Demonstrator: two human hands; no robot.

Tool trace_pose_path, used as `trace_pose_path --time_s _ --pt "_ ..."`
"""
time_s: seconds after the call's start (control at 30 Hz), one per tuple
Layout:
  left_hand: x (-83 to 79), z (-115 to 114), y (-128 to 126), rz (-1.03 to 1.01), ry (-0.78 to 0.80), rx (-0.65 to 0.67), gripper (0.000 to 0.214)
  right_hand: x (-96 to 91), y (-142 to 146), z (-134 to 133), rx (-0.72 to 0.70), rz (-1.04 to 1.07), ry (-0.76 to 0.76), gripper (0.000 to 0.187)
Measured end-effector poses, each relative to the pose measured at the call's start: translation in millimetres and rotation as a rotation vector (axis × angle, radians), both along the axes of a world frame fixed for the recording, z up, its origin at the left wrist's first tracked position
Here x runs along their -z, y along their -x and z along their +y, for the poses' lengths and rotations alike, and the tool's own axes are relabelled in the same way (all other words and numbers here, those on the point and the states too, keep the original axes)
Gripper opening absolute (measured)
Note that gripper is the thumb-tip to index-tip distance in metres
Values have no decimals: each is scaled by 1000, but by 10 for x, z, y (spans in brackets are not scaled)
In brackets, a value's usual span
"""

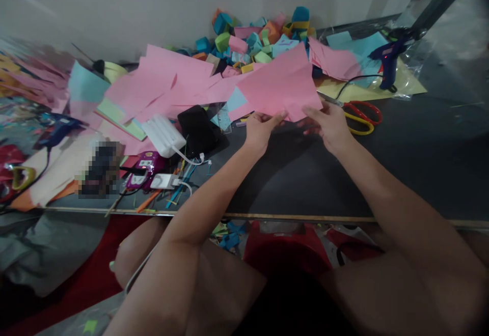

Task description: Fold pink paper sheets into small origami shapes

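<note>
A sheet of pink paper (pixel 278 84) is held up over the dark table, tilted toward me. My left hand (pixel 262 130) pinches its lower edge near the middle, thumb in front. At the lower right corner my right hand (pixel 326 124) grips the same sheet between thumb and fingers, some fingers hidden behind it. Scissors (pixel 361 117) with red and yellow handles lie just right of my right hand, their blades partly hidden. More pink sheets (pixel 164 81) lie spread to the left of the held one.
Folded coloured paper pieces (pixel 255 40) are heaped against the wall. A blue glue gun (pixel 389 63) stands at the back right; another glue gun (pixel 57 130) lies at left. A white power bank (pixel 164 135), a black pouch (pixel 196 127) and a purple power strip (pixel 145 170) crowd the table's left.
</note>
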State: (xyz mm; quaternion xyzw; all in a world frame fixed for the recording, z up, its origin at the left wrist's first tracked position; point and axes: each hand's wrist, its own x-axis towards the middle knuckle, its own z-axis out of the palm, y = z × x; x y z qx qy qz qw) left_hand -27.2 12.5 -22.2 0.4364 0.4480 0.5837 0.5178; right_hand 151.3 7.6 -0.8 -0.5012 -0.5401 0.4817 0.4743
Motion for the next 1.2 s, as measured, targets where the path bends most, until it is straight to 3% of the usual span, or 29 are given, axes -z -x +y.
trace_pose_path --time_s 0.13,0.3,0.47,0.67,1.1,1.2 --pt "-16 -57 -93 -260 25 -16 28 -30 196 -167 -27 66 12 55" --pt "-146 -189 -212 -456 107 -3 26 2 336 -267 42 156 -85 46" --pt "-276 -235 -217 -474 149 -21 16 5 321 -238 44 180 -116 44" --pt "-253 -177 -155 -418 176 -112 16 -6 269 -189 66 164 -119 42" --pt "-192 -267 -201 -375 66 -15 39 47 243 -133 138 182 -201 47" --pt "-205 -258 -175 -372 68 5 35 91 213 -91 145 165 -238 50"
